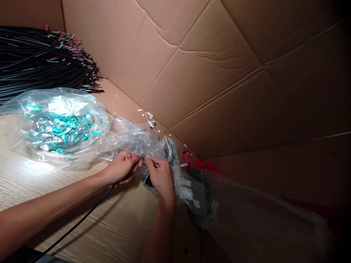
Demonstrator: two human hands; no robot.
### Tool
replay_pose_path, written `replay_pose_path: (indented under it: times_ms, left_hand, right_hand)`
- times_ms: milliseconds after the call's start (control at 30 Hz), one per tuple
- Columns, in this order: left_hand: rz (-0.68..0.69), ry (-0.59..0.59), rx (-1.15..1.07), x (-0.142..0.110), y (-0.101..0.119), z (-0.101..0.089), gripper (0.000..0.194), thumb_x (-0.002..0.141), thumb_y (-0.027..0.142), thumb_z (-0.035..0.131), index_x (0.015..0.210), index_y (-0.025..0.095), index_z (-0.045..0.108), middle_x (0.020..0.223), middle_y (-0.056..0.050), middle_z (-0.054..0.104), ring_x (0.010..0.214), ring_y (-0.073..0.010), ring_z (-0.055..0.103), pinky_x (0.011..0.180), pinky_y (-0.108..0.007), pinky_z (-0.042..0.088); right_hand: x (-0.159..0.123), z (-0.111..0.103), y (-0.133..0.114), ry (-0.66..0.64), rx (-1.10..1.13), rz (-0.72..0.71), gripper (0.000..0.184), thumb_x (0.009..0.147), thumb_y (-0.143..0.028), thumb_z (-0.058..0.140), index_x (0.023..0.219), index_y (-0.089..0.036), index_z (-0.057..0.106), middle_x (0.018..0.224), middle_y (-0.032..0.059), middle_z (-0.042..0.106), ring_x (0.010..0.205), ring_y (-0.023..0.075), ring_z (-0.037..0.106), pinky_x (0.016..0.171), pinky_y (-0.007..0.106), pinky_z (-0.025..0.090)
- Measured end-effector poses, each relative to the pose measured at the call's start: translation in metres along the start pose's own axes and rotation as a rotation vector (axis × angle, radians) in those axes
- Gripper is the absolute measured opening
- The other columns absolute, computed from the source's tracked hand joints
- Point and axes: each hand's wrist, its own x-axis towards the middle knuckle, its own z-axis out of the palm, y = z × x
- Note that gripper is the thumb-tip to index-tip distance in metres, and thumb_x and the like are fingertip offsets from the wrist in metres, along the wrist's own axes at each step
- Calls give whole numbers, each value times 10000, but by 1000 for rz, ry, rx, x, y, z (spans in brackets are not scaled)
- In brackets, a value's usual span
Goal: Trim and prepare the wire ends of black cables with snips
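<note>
A black cable (79, 223) rises from the lower left into my left hand (124, 167), whose fingers are closed around it near its end. My right hand (159, 174) meets it fingertip to fingertip, pinching a small dark piece at the cable's end; the fingers mostly cover this piece, so its kind does not show. Just beyond both hands lies a crumpled clear plastic bag (131, 137) with small dark items inside. Another part of clear plastic with black contents sits under and beside my right wrist.
A large bundle of black cables (41, 60) with stripped coloured ends lies at the far left. Before it rests a clear bag of shiny teal pieces (65, 128). Small white connectors (150, 123) are scattered along the cardboard wall (164, 65). A large translucent bag (246, 215) and red straps (204, 163) lie right.
</note>
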Motion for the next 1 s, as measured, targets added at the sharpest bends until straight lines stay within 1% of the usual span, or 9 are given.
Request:
replay_pose_path:
  times_ms: [100, 200, 433, 500, 600, 667, 833, 900, 1000]
  left_hand:
    - [7, 12, 46, 0, 0, 0, 341, 899, 507, 635, 712, 231, 565, 399, 102, 364, 244, -92, 268, 262, -200, 187]
    - [57, 6, 91, 2, -4, -3, 411, 901, 575, 649, 709, 221, 570, 419, 93, 378, 294, -83, 268, 305, -197, 199]
    - [193, -24, 210, 3, -20, -11, 423, 993, 553, 565, 755, 204, 587, 471, 88, 364, 394, -84, 248, 387, -202, 170]
    - [215, -24, 250, 1, -21, -11, 416, 1005, 544, 547, 770, 205, 593, 473, 85, 365, 399, -90, 263, 396, -209, 170]
    - [247, -3, 338, -3, -19, -9, 405, 995, 527, 555, 768, 198, 617, 479, 74, 381, 418, -101, 296, 409, -215, 175]
    - [274, 32, 401, -5, -16, -8, 396, 971, 512, 574, 749, 191, 639, 488, 65, 387, 440, -109, 319, 420, -216, 192]
    - [331, 138, 546, -5, -10, -10, 379, 915, 464, 586, 692, 172, 678, 526, 35, 410, 499, -123, 348, 468, -222, 221]
    - [324, 160, 588, -5, -9, -11, 382, 908, 452, 570, 680, 166, 680, 528, 29, 411, 503, -121, 332, 482, -226, 211]
    - [305, 162, 619, -6, -6, -12, 387, 910, 439, 544, 680, 162, 686, 530, 26, 403, 506, -122, 320, 492, -230, 207]
  right_hand:
    - [0, -1, 0, -6, 10, -7, 418, 1024, -439, 549, 833, -195, 829, 811, 19, 783, 773, 202, 660, 765, 280, 476]
    - [0, -2, 0, -28, 45, -14, 420, 1024, -440, 543, 837, -193, 827, 811, 17, 783, 781, 202, 666, 747, 272, 483]
    - [0, -1, 7, -87, 172, -17, 434, 1021, -472, 544, 854, -200, 839, 880, 37, 810, 838, 205, 712, 812, 284, 526]
    - [-1, -2, 9, -78, 185, -10, 438, 1007, -494, 554, 850, -202, 841, 836, 42, 802, 808, 209, 715, 774, 287, 541]
    - [-3, -3, 10, -38, 154, 22, 443, 976, -528, 583, 838, -193, 837, 687, 39, 744, 720, 217, 701, 670, 286, 535]
    - [-4, -3, 11, -23, 126, 45, 445, 966, -537, 591, 840, -186, 833, 664, 41, 728, 717, 225, 702, 644, 287, 530]
    - [-6, -2, 11, -7, 174, 60, 425, 976, -512, 596, 847, -171, 814, 809, 58, 788, 804, 236, 722, 704, 297, 549]
    - [-8, -3, 9, 4, 208, 39, 393, 987, -477, 602, 861, -171, 813, 868, 57, 805, 834, 231, 725, 750, 296, 550]
    - [-9, -5, 5, 2, 186, 2, 339, 1000, -425, 608, 916, -183, 830, 939, 55, 819, 912, 233, 734, 832, 300, 545]
